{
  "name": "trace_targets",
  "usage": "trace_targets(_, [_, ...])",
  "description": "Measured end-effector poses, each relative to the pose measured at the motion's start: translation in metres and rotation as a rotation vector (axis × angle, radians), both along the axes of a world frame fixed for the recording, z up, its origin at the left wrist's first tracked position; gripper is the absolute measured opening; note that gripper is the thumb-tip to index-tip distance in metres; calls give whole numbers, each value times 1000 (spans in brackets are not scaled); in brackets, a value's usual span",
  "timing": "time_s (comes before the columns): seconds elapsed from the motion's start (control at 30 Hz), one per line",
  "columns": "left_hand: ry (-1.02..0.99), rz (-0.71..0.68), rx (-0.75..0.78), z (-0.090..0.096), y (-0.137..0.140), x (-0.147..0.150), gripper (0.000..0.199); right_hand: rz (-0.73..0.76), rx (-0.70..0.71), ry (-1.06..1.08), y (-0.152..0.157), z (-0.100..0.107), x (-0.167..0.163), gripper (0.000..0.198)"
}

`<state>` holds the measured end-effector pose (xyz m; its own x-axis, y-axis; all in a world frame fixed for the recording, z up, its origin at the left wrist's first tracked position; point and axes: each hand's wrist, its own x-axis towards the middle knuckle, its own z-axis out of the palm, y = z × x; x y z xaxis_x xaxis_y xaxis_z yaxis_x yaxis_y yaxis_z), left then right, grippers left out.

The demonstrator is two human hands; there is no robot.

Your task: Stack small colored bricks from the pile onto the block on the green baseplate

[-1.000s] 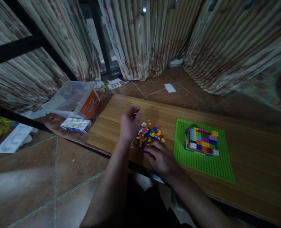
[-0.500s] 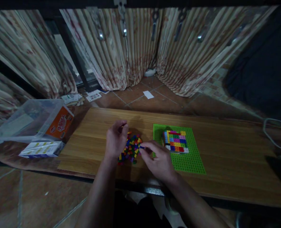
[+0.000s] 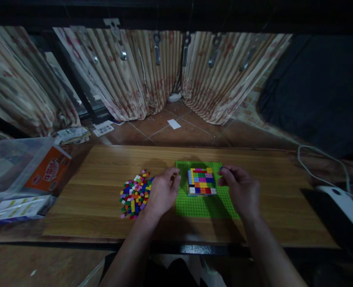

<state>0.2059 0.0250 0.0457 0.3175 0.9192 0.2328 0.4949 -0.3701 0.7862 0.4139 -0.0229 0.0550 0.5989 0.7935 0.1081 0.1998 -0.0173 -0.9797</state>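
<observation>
A block of many-coloured toy bricks [image 3: 201,181] stands on the green studded baseplate [image 3: 206,209]. Beside its right side, my right hand [image 3: 239,189] pinches a small blue brick [image 3: 220,170] between thumb and forefinger. My left hand [image 3: 164,189] is over the baseplate's left edge, thumb and fingers apart, with nothing seen in it. Just left of that hand lies a pile of loose bricks [image 3: 134,195] in mixed colours, partly covered by the hand.
Everything sits on a long wooden table [image 3: 83,199]. To the left are a clear plastic bin [image 3: 21,159] with an orange label and a white carton [image 3: 18,209]. A white device [image 3: 344,205] and a cable [image 3: 320,146] are at the right.
My right hand has moved from the loose pile to the right of the brick block, carrying the blue brick. My left hand has shifted right, to the baseplate's edge. The view has turned.
</observation>
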Motion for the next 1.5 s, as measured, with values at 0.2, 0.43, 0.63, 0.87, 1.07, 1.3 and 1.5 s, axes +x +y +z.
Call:
trace_targets(0.2, [20, -1, 30, -2, 0, 11, 18, 110, -68, -23, -1, -6, 5, 30])
trace_targets(0.43, [43, -52, 7, -1, -2, 19, 19, 135, -95, 27, 5, -13, 2, 34])
trace_targets(0.63, [76, -62, -10, -1, -3, 22, 20, 116, -85, 58, 8, -17, 4, 33])
trace_targets(0.87, [115, -58, -12, -5, -4, 25, 20, 110, -83, 126, 12, -24, 4, 32])
trace_targets(1.07, [116, -45, 9, -5, -3, 25, 20, 129, -97, 160, 14, -28, 2, 35])
trace_targets(1.3, [121, -50, 16, -6, -4, 24, 20, 126, -104, 49, 12, -27, 2, 36])
trace_targets(1.5, [115, -52, 1, -5, -4, 24, 21, 110, -150, -64, 12, -29, 2, 39])
